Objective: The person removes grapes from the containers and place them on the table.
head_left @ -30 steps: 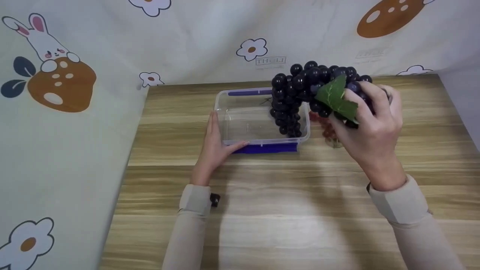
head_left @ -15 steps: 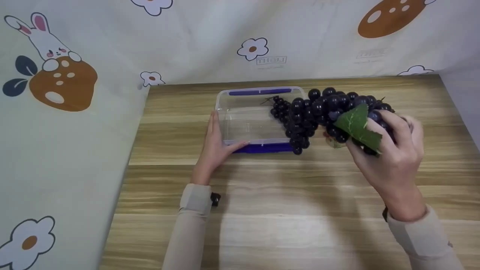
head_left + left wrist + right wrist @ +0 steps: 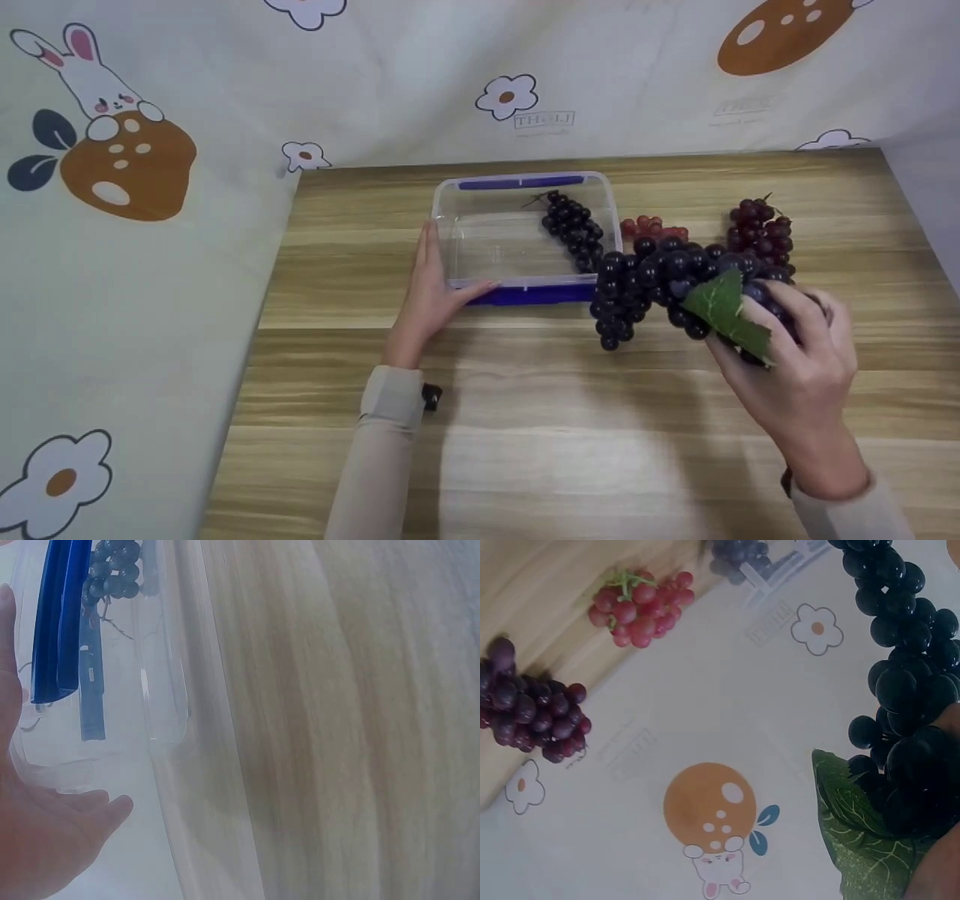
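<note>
My right hand [image 3: 806, 371] grips a large bunch of black grapes [image 3: 671, 270] by its right end, with a green leaf [image 3: 724, 311] beside the fingers. The bunch's free end hangs down over the front right corner of a clear plastic container [image 3: 480, 244] with blue latches. Inside that container, along its right side, lies a smaller bunch of black grapes [image 3: 574, 229]. My left hand [image 3: 427, 296] rests at the container's front left corner, its straight fingers along the left wall and its thumb on the front rim.
Right of the container sits a bunch of light red grapes [image 3: 656, 227], partly covered by the held bunch. Farther right is a dark red bunch of grapes [image 3: 761, 229]. Patterned cloth [image 3: 600, 60] hangs behind and left of the wooden table [image 3: 360, 225].
My right hand has drawn the large grape bunch from above the container toward the front and right, uncovering the small bunch and the red grapes. My left hand has stayed in place.
</note>
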### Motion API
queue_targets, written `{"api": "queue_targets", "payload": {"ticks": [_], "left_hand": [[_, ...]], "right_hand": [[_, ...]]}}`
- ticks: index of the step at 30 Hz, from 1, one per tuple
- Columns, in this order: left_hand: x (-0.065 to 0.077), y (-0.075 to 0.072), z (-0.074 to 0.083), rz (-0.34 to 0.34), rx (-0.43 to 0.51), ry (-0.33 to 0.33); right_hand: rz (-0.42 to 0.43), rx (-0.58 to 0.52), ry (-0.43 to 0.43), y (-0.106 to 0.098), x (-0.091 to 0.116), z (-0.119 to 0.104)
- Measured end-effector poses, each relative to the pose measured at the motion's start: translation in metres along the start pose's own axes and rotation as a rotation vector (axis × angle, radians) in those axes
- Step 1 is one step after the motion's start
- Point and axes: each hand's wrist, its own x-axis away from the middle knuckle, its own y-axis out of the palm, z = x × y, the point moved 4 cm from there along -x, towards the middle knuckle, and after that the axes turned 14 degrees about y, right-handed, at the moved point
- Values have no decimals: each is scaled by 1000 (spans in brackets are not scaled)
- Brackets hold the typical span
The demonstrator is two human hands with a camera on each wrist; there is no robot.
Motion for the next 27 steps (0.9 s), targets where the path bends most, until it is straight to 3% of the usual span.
{"api": "queue_targets", "payload": {"ticks": [13,27], "left_hand": [[2,1,0,4,3,12],[0,0,1,-2,5,3]], "right_hand": [[-85,44,35,-14,41,16],[-148,100,178,-23,73,33]]}}
